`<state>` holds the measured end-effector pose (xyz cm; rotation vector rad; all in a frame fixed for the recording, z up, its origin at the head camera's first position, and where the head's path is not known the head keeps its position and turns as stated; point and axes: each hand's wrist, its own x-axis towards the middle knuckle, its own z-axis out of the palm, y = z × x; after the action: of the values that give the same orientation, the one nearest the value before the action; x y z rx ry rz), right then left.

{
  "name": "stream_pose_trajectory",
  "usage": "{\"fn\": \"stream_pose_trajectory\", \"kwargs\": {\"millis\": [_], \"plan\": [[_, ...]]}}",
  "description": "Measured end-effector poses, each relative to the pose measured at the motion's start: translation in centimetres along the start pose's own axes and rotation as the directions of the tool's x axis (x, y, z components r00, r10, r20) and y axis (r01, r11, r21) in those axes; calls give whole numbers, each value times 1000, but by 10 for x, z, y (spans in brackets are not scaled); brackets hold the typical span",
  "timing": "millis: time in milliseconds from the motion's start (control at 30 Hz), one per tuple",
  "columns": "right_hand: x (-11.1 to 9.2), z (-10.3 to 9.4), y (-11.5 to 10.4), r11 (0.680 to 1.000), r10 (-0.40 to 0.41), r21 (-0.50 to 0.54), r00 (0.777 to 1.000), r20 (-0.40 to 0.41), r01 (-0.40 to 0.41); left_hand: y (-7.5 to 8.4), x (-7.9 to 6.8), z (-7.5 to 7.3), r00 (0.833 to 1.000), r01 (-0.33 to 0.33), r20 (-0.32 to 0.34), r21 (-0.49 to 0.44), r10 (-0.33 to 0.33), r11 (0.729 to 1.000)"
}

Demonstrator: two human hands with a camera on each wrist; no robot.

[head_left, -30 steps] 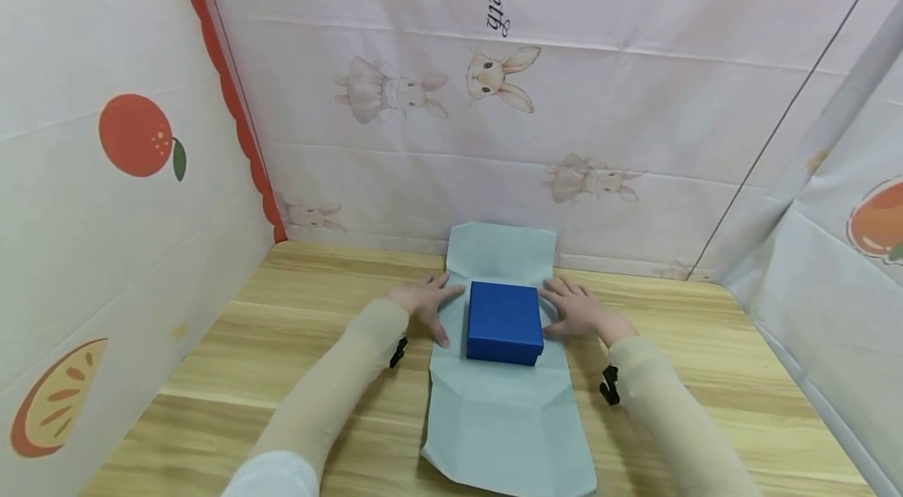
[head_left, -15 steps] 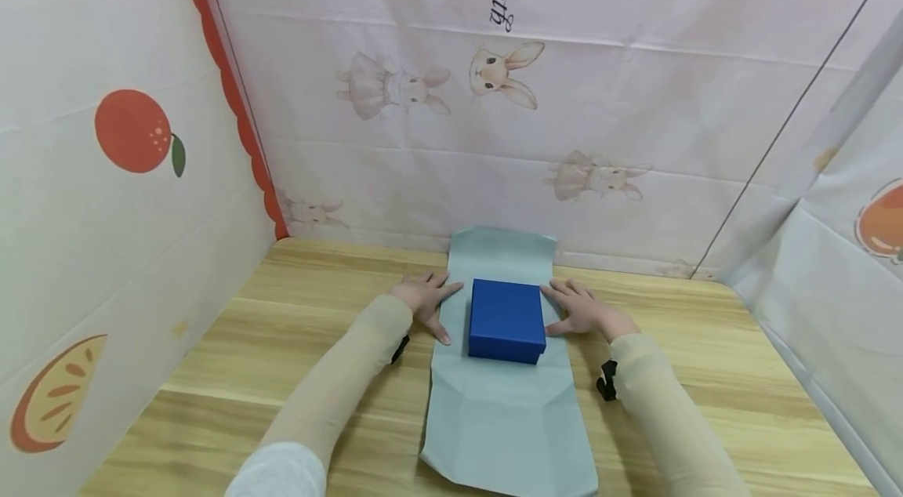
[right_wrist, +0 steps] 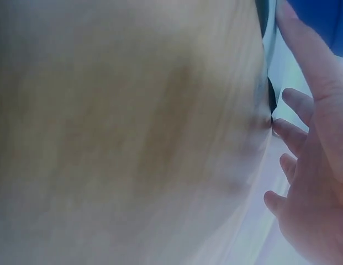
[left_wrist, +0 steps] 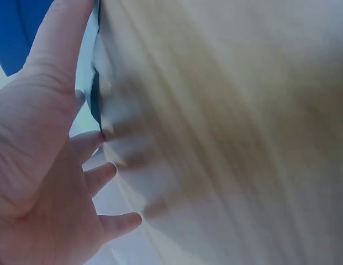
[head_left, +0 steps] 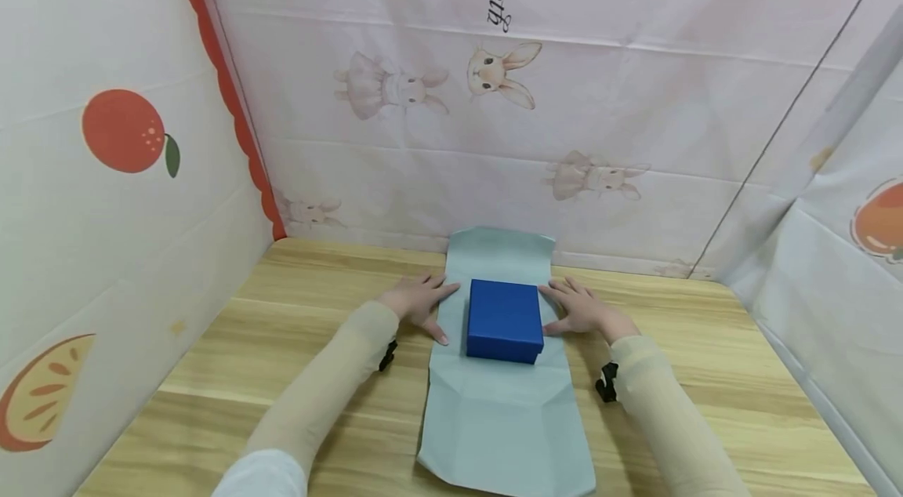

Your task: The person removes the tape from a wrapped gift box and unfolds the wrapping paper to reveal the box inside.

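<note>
A blue lidded box (head_left: pixel 504 317) sits on a long sheet of pale blue-green paper (head_left: pixel 504 419) with fold creases. My left hand (head_left: pixel 419 302) lies at the paper's left edge, fingers spread, thumb and index fingertips over the paper and apart from the box. On the other side my right hand (head_left: pixel 582 309) rests at the paper's right edge, its thumb and index fingertips right at the box's side. In the left wrist view the left fingers (left_wrist: pixel 102 179) are extended above the wood. The right wrist view shows the right fingers (right_wrist: pixel 293 138) spread, with the box's corner (right_wrist: pixel 326 22) beyond.
The wooden table (head_left: pixel 339 403) bears the paper, whose far end bends up near the back curtain (head_left: pixel 437 199) printed with rabbits. Fruit-printed cloth (head_left: pixel 141 262) hangs on the left, and more cloth (head_left: pixel 839 309) closes off the right side.
My left hand has shifted slightly left, away from the box. The paper's far end stands a little lower than a second ago. The right hand stays nearly still.
</note>
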<state>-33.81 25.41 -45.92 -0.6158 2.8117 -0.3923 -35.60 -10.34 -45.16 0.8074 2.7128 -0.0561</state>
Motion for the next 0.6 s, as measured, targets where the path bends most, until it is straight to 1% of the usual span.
{"fn": "stream_pose_trajectory", "kwargs": {"millis": [133, 267, 367, 467, 533, 600], "plan": [[-7, -1, -2, 1000, -6, -8, 1000, -20, 6, -3, -6, 1, 1000, -22, -18, -45, 21, 999], [-17, 0, -2, 1000, -21, -3, 998, -54, 20, -4, -13, 1, 998, -46, -48, -115, 40, 992], [-25, 2, -1, 1000, -30, -2, 996, -83, 30, -6, -18, 3, 995, -61, -81, -137, 51, 989], [-32, 4, 2, 998, -52, -26, 991, -121, 49, -7, -24, 5, 991, -79, -119, -154, 61, 985], [-36, 4, 4, 998, -57, -27, 988, -146, 53, -9, -27, 6, 986, -90, -155, -174, 63, 981], [-42, 2, 7, 998, -63, -20, 983, -174, 61, -9, -32, 5, 980, -90, -195, -220, 46, 971]]}}
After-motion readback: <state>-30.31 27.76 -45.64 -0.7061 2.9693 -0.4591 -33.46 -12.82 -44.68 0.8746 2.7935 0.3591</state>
